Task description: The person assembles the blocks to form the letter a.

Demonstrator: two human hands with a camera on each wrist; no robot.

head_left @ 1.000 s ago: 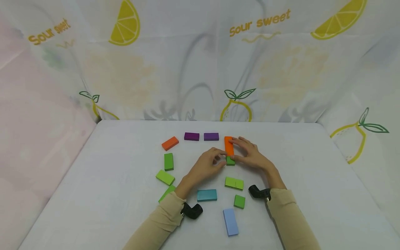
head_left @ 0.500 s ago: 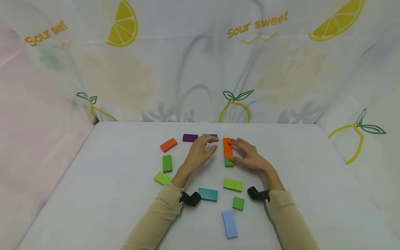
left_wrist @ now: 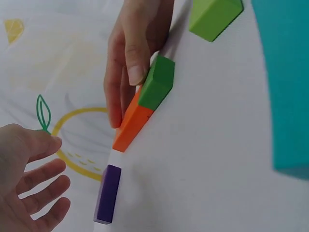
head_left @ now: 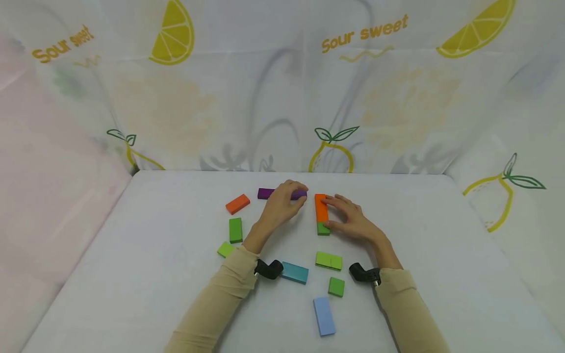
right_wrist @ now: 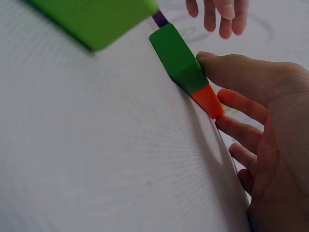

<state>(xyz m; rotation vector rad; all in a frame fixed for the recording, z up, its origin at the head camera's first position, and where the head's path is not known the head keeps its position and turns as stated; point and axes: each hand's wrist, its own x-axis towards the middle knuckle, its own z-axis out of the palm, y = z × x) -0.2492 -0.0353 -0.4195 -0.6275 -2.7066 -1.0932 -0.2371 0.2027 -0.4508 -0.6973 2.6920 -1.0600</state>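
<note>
My left hand (head_left: 279, 203) hovers at the back of the table with its fingers loosely bent. Its fingertips overlap a violet block (head_left: 298, 195) in the head view, while the left wrist view shows a gap between hand and block. My right hand (head_left: 350, 219) rests against the right side of two blocks lying end to end. Its thumb touches the green block (head_left: 323, 229), and its forefinger touches the orange block (head_left: 321, 208) behind it. Left of the violet block lies a dark purple block (head_left: 265, 193), partly covered by my left hand.
At the left lie a red-orange block (head_left: 238, 204), a green block (head_left: 236, 230) and a lime block (head_left: 225, 249). A teal block (head_left: 295, 272) sits beside the left wrist camera. Nearer the front are a lime pair (head_left: 328, 261), a small green block (head_left: 336, 287) and a light blue block (head_left: 324, 316).
My left hand has moved away from the orange and green blocks, back and left to the violet block. My right hand has stayed beside the orange and green blocks. The teal block has turned slightly.
</note>
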